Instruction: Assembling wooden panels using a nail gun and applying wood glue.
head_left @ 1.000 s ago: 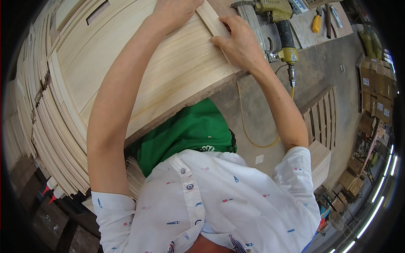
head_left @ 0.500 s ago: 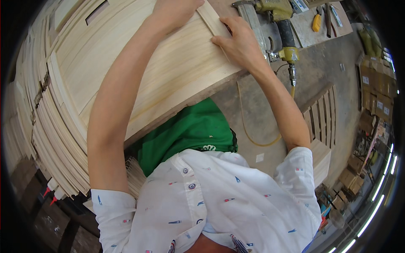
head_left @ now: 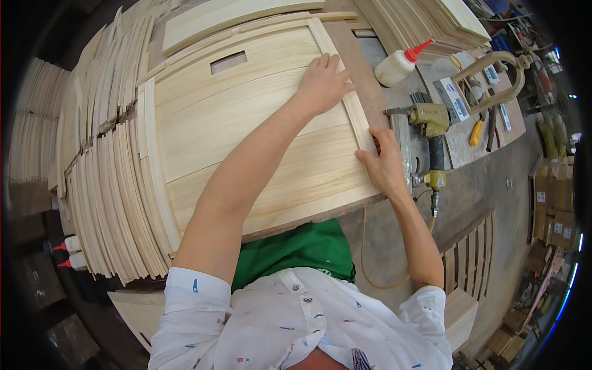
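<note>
A pale wooden panel (head_left: 246,132) with a small rectangular cut-out near its far edge lies on the bench in front of me. Along its right side runs a narrow wooden strip (head_left: 356,114). My left hand (head_left: 324,85) lies across this strip about midway, its bent fingers closed over it. Nearer to me, my right hand (head_left: 386,163) grips the same strip between thumb and fingers; the fingertips lie on its outer side. Just right of that hand is a yellow-green air nailer (head_left: 430,120) with a black handle.
A white glue bottle (head_left: 394,68) with a red nozzle stands beyond the nailer. Stacked wooden strips (head_left: 108,209) fill the left side. More boards (head_left: 419,24) lie at the far right. A yellow air hose (head_left: 385,286) loops down beside the bench.
The view has tilted up, so the panel and both hands appear lower and the glue bottle shows. Both hands remain on the strip at the panel's right side.
</note>
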{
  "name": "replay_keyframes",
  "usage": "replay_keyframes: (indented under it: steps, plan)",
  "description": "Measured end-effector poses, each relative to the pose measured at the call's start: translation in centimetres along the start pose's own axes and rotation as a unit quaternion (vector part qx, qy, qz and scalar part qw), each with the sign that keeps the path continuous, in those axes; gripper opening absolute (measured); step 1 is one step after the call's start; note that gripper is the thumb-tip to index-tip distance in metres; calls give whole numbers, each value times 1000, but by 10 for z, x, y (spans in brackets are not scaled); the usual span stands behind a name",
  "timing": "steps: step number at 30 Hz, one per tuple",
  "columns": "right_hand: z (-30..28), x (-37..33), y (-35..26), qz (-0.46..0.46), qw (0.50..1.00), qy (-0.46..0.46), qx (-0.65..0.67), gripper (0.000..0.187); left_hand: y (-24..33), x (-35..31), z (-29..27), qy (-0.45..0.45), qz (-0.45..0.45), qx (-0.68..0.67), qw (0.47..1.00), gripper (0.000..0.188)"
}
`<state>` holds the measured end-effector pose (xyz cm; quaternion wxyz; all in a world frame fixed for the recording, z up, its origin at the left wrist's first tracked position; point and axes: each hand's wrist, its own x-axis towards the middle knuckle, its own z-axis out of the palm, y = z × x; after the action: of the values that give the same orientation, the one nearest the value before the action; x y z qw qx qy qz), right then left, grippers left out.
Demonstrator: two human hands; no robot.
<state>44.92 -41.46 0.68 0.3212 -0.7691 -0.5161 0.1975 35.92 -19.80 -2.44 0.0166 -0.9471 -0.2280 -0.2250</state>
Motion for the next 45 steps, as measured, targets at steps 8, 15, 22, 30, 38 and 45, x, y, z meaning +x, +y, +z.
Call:
replay_keyframes:
  steps: [8,15,22,30,38,45]
  plan:
    - [-4,2,5,14,1000,19,17,50,5,-1,8,35,-15,-28,999,38]
    - [-75,4,19,0,994,111,-2,40,1,-13,10,106,-33,-70,991,32]
    - [-137,0,97,200,974,20,-104,38,8,-12,16,135,-51,-87,986,27]
    - [-131,14,81,284,919,12,274,26,12,-10,14,148,-65,-90,983,23]
    - [-136,44,-15,198,966,-22,166,23,13,-5,18,116,-71,-122,983,26]
    - [-122,151,-81,61,997,-50,-24,24,6,-6,8,79,-82,-111,987,26]
